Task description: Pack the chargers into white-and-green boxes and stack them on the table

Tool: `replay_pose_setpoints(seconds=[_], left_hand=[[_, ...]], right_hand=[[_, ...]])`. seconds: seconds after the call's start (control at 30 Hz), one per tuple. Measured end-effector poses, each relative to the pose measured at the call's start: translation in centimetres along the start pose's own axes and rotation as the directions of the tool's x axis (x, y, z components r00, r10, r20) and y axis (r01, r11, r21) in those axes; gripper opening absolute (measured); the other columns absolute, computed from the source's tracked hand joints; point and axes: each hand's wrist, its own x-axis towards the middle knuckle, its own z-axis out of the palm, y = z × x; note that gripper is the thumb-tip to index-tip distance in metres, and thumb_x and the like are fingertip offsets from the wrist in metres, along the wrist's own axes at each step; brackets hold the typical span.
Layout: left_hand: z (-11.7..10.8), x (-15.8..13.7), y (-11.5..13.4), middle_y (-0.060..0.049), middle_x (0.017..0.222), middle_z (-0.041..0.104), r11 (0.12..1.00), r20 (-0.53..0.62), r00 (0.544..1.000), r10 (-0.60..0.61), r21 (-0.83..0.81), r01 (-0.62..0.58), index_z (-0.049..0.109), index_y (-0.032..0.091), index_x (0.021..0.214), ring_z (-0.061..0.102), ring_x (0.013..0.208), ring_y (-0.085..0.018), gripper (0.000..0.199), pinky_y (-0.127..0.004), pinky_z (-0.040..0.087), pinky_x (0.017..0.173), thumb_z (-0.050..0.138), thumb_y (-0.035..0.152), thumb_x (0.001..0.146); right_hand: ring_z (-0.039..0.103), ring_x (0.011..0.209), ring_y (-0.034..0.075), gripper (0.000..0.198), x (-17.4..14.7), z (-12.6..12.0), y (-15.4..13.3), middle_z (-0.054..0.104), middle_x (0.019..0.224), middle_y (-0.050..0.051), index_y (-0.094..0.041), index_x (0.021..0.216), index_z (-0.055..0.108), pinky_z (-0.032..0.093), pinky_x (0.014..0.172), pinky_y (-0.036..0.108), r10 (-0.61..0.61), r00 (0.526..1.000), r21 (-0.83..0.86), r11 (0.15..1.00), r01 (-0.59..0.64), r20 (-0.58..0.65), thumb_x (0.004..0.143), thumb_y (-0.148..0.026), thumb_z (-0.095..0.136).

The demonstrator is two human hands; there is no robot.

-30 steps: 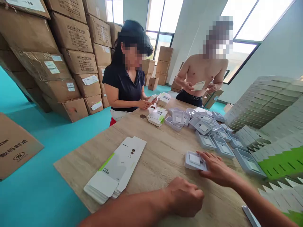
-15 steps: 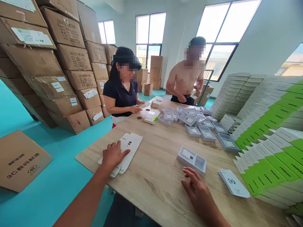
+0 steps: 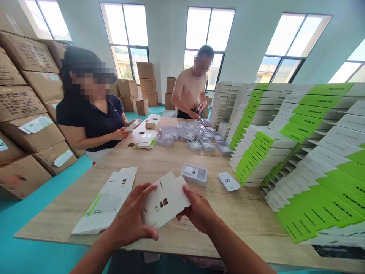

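A flat, folded white carton (image 3: 164, 205) with small dark print is held over the near part of the table. My right hand (image 3: 199, 209) pinches its right end, thumb on top. Around its left side curves my left hand (image 3: 129, 219), fingers along the upper edge and thumb low by the bottom edge. To the left lies a stack of similar flat cartons (image 3: 107, 201), green stripes showing. Beyond the held carton sits a pale plastic tray (image 3: 194, 174) with a small white item in one compartment. Right of that tray are white printed cards (image 3: 228, 181).
Tall stacks of white and green boxes (image 3: 322, 182) line the right side. Several plastic trays (image 3: 189, 133) are heaped at the far middle. Two co-workers stand at the table's far side, one left (image 3: 94, 121), one behind the trays (image 3: 189, 89). Brown cartons (image 3: 34, 125) rise at left.
My left hand has left the carton stack and moved right with a flat carton. My right hand has come in and gripped its other end. The view has turned right.
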Motion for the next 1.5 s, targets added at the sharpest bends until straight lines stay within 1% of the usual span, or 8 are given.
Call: replay_pose_setpoints(seconds=[0.37, 0.43, 0.6, 0.73, 0.8, 0.97, 1.3, 1.5], left_hand=[[-0.6, 2.0, 3.2, -0.015, 0.158, 0.045, 0.995, 0.055, 0.994, 0.089, -0.046, -0.087, 0.033, 0.025, 0.158, 0.041, 0.144, -0.04, 0.089, -0.063, 0.027, 0.119, 0.066, 0.008, 0.078], [-0.7, 2.3, 4.0, -0.013, 0.145, 0.061, 0.917, 0.158, 0.985, -0.071, -0.377, 0.126, 0.045, 0.023, 0.152, 0.057, 0.13, -0.038, 0.065, -0.057, 0.044, 0.111, 0.062, 0.021, 0.09], [1.3, 3.4, 7.6, -0.014, 0.103, 0.08, 0.243, 0.456, 0.834, -0.31, -0.81, 0.533, 0.07, 0.014, 0.121, 0.076, 0.089, -0.034, 0.057, -0.042, 0.063, 0.077, 0.068, 0.059, 0.086], [4.4, 4.4, 9.2, -0.01, 0.097, 0.081, 0.39, 0.141, 0.766, -0.627, -0.795, 0.466, 0.073, 0.017, 0.107, 0.076, 0.084, -0.029, 0.056, -0.033, 0.061, 0.067, 0.072, 0.066, 0.079], [5.6, 4.9, 9.5, -0.011, 0.094, 0.08, 0.358, 0.101, 0.747, -0.657, -0.831, 0.427, 0.073, 0.016, 0.105, 0.076, 0.081, -0.028, 0.061, -0.032, 0.06, 0.065, 0.064, 0.072, 0.083], [7.3, 5.8, 9.5, -0.015, 0.083, 0.08, -0.113, 0.457, 0.706, -0.542, -0.871, 0.477, 0.076, 0.01, 0.101, 0.077, 0.079, -0.031, 0.073, -0.036, 0.062, 0.065, 0.062, 0.079, 0.08], [6.9, 6.5, 6.9, -0.015, 0.085, 0.08, -0.036, 0.394, 0.69, -0.607, -0.881, 0.471, 0.075, 0.009, 0.104, 0.077, 0.081, -0.032, 0.075, -0.037, 0.062, 0.068, 0.064, 0.078, 0.078], [3.4, 7.9, 5.5, -0.021, 0.121, 0.073, -0.158, 0.488, 0.865, 0.116, -0.851, 0.501, 0.055, 0.012, 0.143, 0.071, 0.106, -0.04, 0.09, -0.05, 0.054, 0.096, 0.076, 0.065, 0.073]], right_hand=[[0.068, 0.089, 0.023, 0.062, -5.0, -1.8, -0.5, 0.075, 0.104, 0.012, -0.017, 0.118, 0.071, 0.057, 0.076, 0.037, -0.152, 0.985, -0.176, 0.975, 0.136, -0.084, 0.095, -0.07, 0.05], [0.065, 0.11, 0.026, 0.063, -5.3, -1.0, 0.7, 0.069, 0.125, 0.012, -0.022, 0.13, 0.062, 0.054, 0.086, 0.039, -0.306, 0.929, -0.205, 0.942, 0.265, -0.21, 0.096, -0.072, 0.043], [0.062, 0.076, 0.02, 0.046, -5.2, 0.6, 3.1, 0.068, 0.087, 0.006, -0.023, 0.094, 0.059, 0.046, 0.068, 0.033, -0.558, 0.729, -0.637, 0.739, 0.218, -0.398, 0.103, -0.062, 0.036], [0.05, 0.057, 0.018, 0.048, -4.6, -0.4, 2.7, 0.056, 0.063, 0.001, -0.025, 0.074, 0.048, 0.032, 0.056, 0.031, -0.685, 0.589, -0.803, 0.587, 0.098, -0.429, 0.103, -0.061, 0.035], [0.05, 0.058, 0.018, 0.048, -4.3, -0.9, 2.4, 0.057, 0.064, 0.001, -0.025, 0.074, 0.048, 0.033, 0.056, 0.031, -0.669, 0.605, -0.776, 0.617, 0.129, -0.432, 0.103, -0.061, 0.035], [0.058, 0.068, 0.018, 0.05, -3.5, -0.9, 2.4, 0.064, 0.073, 0.003, -0.022, 0.081, 0.056, 0.045, 0.06, 0.029, -0.457, 0.762, -0.426, 0.866, 0.262, -0.459, 0.1, -0.066, 0.041], [0.061, 0.071, 0.017, 0.04, -4.1, -2.0, 2.8, 0.07, 0.081, 0.002, -0.02, 0.088, 0.064, 0.046, 0.063, 0.026, -0.313, 0.894, -0.161, 0.948, 0.275, -0.32, 0.092, -0.06, 0.063], [0.058, 0.065, 0.015, 0.049, -3.4, -3.4, 2.7, 0.067, 0.072, 0.001, -0.017, 0.085, 0.068, 0.045, 0.063, 0.026, -0.264, 0.938, -0.092, 0.964, 0.249, -0.225, 0.089, -0.066, 0.064]])
